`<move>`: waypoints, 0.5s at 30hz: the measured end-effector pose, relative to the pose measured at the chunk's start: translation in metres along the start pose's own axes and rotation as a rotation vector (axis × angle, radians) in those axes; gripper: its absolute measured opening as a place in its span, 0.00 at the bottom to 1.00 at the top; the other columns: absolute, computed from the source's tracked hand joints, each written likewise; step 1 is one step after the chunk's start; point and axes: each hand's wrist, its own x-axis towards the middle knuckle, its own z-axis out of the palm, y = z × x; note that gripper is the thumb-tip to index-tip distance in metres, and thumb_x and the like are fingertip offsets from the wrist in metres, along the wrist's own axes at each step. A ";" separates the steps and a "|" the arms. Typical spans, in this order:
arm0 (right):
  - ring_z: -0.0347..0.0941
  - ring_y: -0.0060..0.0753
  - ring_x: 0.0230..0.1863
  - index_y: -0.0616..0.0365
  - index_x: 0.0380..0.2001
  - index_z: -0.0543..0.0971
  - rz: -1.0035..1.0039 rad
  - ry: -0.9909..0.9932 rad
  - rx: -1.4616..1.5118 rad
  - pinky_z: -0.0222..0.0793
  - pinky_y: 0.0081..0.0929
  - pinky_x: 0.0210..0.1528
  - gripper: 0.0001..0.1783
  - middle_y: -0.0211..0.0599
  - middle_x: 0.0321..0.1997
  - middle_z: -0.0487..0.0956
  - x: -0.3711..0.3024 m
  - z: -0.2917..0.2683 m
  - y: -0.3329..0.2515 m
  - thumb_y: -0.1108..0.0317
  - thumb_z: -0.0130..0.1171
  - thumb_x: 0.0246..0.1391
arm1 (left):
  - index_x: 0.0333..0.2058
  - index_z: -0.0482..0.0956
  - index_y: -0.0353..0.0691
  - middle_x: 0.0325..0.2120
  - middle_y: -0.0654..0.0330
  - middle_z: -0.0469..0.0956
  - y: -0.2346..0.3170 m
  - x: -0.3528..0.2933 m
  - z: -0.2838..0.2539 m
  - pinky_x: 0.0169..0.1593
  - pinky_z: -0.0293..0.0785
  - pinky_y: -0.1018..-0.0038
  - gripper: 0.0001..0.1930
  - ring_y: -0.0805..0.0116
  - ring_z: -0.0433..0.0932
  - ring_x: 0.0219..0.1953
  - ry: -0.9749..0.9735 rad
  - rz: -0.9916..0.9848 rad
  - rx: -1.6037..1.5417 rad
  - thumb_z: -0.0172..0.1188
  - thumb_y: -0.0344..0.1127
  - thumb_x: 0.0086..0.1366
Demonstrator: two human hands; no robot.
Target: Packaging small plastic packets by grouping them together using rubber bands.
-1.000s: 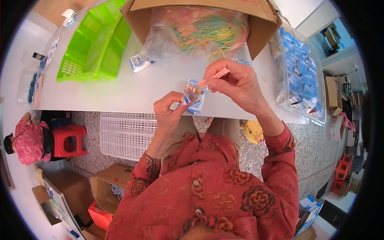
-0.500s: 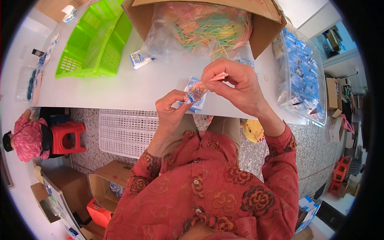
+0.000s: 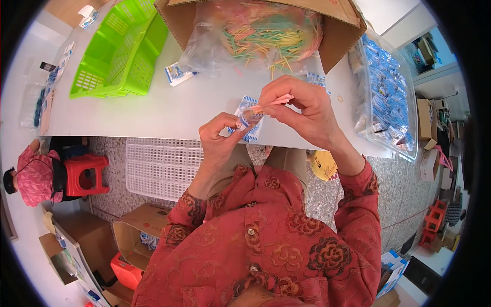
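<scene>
My left hand point(image 3: 217, 135) pinches the lower end of a small clear plastic packet point(image 3: 249, 117) between thumb and fingers, just above the table's near edge. A blue-and-white striped packet point(image 3: 253, 135) shows beneath it. Thin pink sticks point(image 3: 282, 99), like short straws, are gripped by my right hand point(image 3: 304, 105). Their left ends meet the top of the clear packet; whether they go inside it I cannot tell. Behind my hands, a clear bag of many pink, green and yellow sticks point(image 3: 271, 41) spills from a cardboard box point(image 3: 337, 43) lying open toward me.
A bright green basket point(image 3: 138, 69) stands on the left of the white table point(image 3: 163, 115). On the right is a clear tub point(image 3: 362, 110) full of blue packets. One packet point(image 3: 177, 74) lies near the basket. A person point(image 3: 38, 176) sits by a red stool point(image 3: 87, 174) at far left.
Both hands keep nearly the same place and grip. The clear packet has tilted a little, and the right hand has shifted very slightly.
</scene>
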 end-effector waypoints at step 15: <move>0.72 0.19 0.30 0.60 0.32 0.79 0.119 -0.199 -0.191 0.67 0.18 0.31 0.05 0.29 0.30 0.77 0.010 -0.004 -0.002 0.76 0.62 0.50 | 0.26 0.78 0.33 0.27 0.58 0.81 0.003 0.000 0.000 0.37 0.72 0.78 0.07 0.73 0.78 0.31 -0.059 0.030 0.024 0.65 0.18 0.49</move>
